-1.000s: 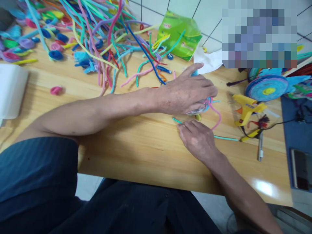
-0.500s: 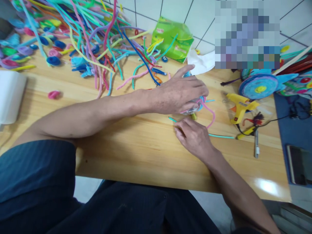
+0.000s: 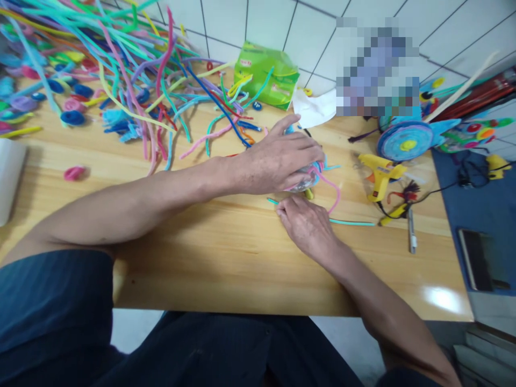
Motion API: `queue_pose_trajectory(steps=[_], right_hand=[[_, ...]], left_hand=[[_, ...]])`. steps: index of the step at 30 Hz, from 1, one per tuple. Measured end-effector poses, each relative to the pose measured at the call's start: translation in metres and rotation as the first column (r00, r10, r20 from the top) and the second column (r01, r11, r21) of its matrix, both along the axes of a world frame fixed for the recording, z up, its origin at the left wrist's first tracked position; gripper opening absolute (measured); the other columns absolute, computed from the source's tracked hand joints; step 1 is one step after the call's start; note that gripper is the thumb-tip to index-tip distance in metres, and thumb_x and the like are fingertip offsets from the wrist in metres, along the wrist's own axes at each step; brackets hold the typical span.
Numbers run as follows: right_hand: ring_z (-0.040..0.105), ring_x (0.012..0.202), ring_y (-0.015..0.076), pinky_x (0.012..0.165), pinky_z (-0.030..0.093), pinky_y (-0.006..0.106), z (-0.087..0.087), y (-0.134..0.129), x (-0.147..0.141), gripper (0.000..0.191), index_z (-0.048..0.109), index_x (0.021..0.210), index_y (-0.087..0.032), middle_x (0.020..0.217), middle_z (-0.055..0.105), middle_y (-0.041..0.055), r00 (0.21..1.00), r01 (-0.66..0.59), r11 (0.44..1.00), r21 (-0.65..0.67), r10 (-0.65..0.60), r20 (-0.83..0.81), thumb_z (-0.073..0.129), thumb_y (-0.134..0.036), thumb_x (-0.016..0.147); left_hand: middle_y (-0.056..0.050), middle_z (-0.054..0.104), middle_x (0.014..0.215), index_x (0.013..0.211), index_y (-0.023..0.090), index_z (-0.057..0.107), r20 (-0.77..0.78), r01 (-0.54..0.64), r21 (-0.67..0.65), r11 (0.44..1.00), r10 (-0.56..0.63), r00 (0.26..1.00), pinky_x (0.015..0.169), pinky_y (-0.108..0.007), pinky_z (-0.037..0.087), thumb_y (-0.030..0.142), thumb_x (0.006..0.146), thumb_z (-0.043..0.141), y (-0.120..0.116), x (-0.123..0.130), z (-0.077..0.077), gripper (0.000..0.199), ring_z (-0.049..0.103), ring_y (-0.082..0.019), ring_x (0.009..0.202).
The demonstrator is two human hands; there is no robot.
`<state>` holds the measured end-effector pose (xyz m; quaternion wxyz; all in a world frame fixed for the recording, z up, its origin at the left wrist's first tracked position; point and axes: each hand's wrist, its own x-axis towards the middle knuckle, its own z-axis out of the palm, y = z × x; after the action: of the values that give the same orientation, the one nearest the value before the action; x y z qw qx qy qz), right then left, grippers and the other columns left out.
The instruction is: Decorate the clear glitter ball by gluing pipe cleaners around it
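My left hand (image 3: pixel 278 161) is wrapped over a round object (image 3: pixel 303 183) wound with blue and pink stems, mostly hidden under the palm. A loose pink stem (image 3: pixel 337 194) curves out from its right side. Just below, my right hand (image 3: pixel 304 220) is closed around a thin green stem (image 3: pixel 351 222), whose ends stick out on both sides of the fingers. Between the hands a small yellow-green piece (image 3: pixel 308 193) shows.
Many coloured pipe cleaners (image 3: pixel 133 70) lie at the back left, beside a green packet (image 3: pixel 266 75). At right are a yellow glue gun (image 3: pixel 379 174), a cutter (image 3: pixel 411 231), a blue disc-shaped craft (image 3: pixel 407 141) and a phone (image 3: pixel 475 260). A pink coil (image 3: pixel 74 173) lies at left.
The whole view has shifted, so the table and its objects appear farther left. Both hands keep nearly the same pose and hold on the round object and the green stem.
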<state>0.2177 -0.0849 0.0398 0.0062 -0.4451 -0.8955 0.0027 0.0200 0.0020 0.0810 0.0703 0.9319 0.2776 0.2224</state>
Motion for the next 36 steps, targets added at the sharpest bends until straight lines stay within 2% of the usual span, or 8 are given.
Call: queue_pose_trajectory(steps=[8,18,21,24,26,31,33,36], right_hand=[[0.070,0.087,0.0212,0.073,0.045,0.033,-0.006,-0.006,0.004,0.020,0.075,0.097,-0.019,0.094,0.077,0.0073,0.997,0.001,1.000,0.011,0.000,-0.075,0.059,-0.016,0.107],[0.068,0.086,0.0216,0.071,0.044,0.034,-0.002,-0.005,0.002,0.021,0.072,0.096,-0.018,0.090,0.074,0.0075,0.999,-0.038,0.999,0.000,0.038,0.018,0.055,-0.012,0.108],[0.067,0.084,0.0217,0.072,0.044,0.034,-0.004,-0.006,0.001,0.022,0.070,0.094,-0.017,0.089,0.074,0.0083,0.999,-0.033,0.999,-0.013,0.033,-0.008,0.054,-0.012,0.107],[0.067,0.082,0.0225,0.073,0.048,0.035,-0.003,-0.006,0.005,0.023,0.066,0.090,-0.019,0.087,0.073,0.0090,0.993,-0.022,1.000,0.013,0.023,-0.112,0.051,-0.013,0.105],[0.068,0.083,0.0224,0.073,0.050,0.035,0.004,-0.006,0.013,0.017,0.063,0.091,-0.022,0.089,0.074,0.0081,0.968,-0.005,1.000,0.020,0.010,-0.250,0.052,-0.014,0.102],[0.069,0.077,0.0174,0.070,0.053,0.031,0.029,-0.005,0.031,0.012,0.054,0.095,-0.027,0.088,0.073,0.0005,0.818,-0.003,0.998,-0.059,-0.032,-0.574,0.056,-0.015,0.095],[0.067,0.070,0.0148,0.067,0.052,0.029,0.032,-0.005,0.033,0.013,0.054,0.095,-0.027,0.082,0.071,-0.0021,0.788,-0.022,0.996,-0.081,-0.032,-0.615,0.056,-0.014,0.095],[0.065,0.066,0.0135,0.066,0.051,0.027,0.029,-0.003,0.031,0.014,0.060,0.099,-0.025,0.079,0.070,-0.0037,0.787,-0.068,0.993,-0.093,-0.004,-0.616,0.057,-0.012,0.094]], left_hand=[[-0.005,0.076,0.138,0.135,0.026,0.067,0.083,0.023,0.001,1.000,-0.023,0.996,0.138,-0.063,0.020,0.032,0.109,0.053,0.005,-0.001,-0.008,0.030,0.068,-0.024,0.129],[-0.006,0.076,0.139,0.135,0.026,0.065,0.019,-0.006,0.032,0.999,0.005,1.000,0.138,-0.058,0.021,0.031,0.109,0.055,0.002,-0.002,-0.006,0.029,0.067,-0.024,0.134],[-0.008,0.076,0.139,0.135,0.025,0.065,0.011,-0.007,0.032,0.999,0.007,1.000,0.137,-0.059,0.022,0.031,0.109,0.055,0.002,-0.002,-0.006,0.029,0.067,-0.024,0.135],[-0.009,0.075,0.140,0.137,0.023,0.065,0.002,0.000,0.020,1.000,0.000,1.000,0.137,-0.060,0.022,0.028,0.109,0.053,0.001,-0.002,-0.004,0.031,0.066,-0.026,0.136],[-0.008,0.075,0.141,0.138,0.024,0.065,0.015,0.005,0.009,1.000,-0.005,1.000,0.137,-0.061,0.022,0.028,0.108,0.053,0.001,-0.001,-0.004,0.032,0.066,-0.026,0.137],[-0.005,0.074,0.143,0.138,0.029,0.066,0.030,0.006,-0.023,1.000,-0.005,1.000,0.137,-0.064,0.020,0.030,0.108,0.051,0.002,0.000,-0.004,0.033,0.064,-0.026,0.137],[-0.006,0.074,0.143,0.138,0.028,0.066,0.017,0.005,-0.028,1.000,-0.005,1.000,0.137,-0.064,0.019,0.031,0.108,0.049,0.002,0.000,-0.003,0.034,0.064,-0.026,0.137],[-0.007,0.074,0.142,0.137,0.027,0.066,0.018,0.006,-0.030,1.000,-0.006,1.000,0.137,-0.064,0.019,0.030,0.108,0.048,0.001,0.000,-0.001,0.034,0.065,-0.026,0.136]])
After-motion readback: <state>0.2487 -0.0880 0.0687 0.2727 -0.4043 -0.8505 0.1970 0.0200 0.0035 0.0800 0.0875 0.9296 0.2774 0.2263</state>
